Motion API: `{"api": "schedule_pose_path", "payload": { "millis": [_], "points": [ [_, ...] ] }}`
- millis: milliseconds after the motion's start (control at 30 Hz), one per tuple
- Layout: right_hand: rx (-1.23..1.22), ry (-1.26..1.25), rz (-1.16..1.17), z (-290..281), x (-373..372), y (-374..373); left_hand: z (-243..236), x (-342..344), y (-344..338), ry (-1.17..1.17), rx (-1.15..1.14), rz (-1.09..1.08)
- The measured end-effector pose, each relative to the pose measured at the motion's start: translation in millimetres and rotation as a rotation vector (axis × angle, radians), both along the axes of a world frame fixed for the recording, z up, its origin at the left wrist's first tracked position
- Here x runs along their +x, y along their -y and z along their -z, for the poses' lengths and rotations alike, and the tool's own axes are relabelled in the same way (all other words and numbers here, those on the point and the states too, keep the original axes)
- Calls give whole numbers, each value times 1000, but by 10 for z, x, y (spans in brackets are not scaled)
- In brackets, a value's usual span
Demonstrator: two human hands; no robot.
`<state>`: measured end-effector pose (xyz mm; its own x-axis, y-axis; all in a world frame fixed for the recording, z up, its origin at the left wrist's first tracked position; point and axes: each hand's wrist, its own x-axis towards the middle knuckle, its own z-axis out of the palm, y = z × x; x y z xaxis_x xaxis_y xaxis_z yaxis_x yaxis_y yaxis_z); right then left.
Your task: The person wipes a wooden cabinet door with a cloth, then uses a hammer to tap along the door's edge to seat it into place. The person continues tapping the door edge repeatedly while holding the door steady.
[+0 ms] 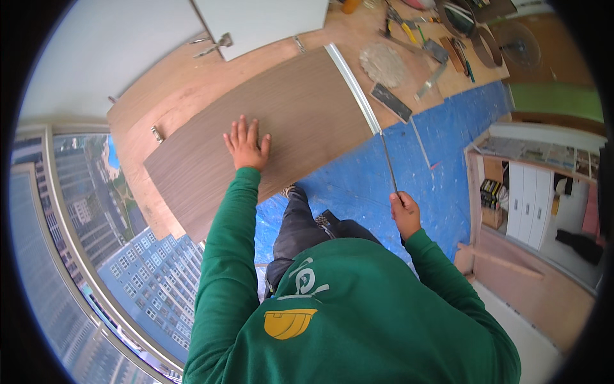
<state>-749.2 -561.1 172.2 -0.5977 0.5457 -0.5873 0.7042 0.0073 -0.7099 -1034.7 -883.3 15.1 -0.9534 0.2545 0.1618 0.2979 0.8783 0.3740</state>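
My left hand [246, 144] lies with fingers spread on a brown wood-grain panel [297, 96] on a pale plywood work surface [150, 115]. My right hand [404, 211] is closed on a long, thin metal tool [389, 160] that points away from me, its far end at the lower tip of a silver metal strip [352, 86] along the panel's right edge; what kind of tool it is, I cannot make out. A dark rectangular block [391, 102] and a round, dusty pale object [382, 64] lie to the right of the strip.
A white board [268, 25] lies at the back. Hand tools [400, 25], hinges [157, 134] and offcuts [457, 54] are on the bench. A blue sheet [448, 141] covers the floor. A tall window [128, 256] stands at left, shelving [537, 205] at right.
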Motion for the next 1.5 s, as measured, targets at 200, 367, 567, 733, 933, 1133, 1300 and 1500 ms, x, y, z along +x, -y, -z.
{"api": "schedule_pose_path", "payload": {
  "millis": [200,367,567,733,933,1133,1300,1500],
  "points": [
    [192,18,19,423,354,11,246,-74,-106,-11,-174,-44],
    [-13,-152,173,994,308,17,333,-78,-117,-48,-215,-31],
    [-3,-312,227,1799,15,78,416,-91,-124,-63,-212,-35],
    [-93,-349,312,2181,-296,-46,486,-120,-93,-89,-198,-14],
    [-51,-356,283,2387,-378,-196,506,-136,-78,-84,-178,11],
    [-102,-336,310,2433,-283,-294,497,-132,-80,-86,-186,17],
    [31,-372,310,2326,-643,-381,503,-135,-76,-90,-188,34],
    [-231,-669,451,2248,-1191,-460,504,-151,-76,-100,-199,44]
  ]
}}
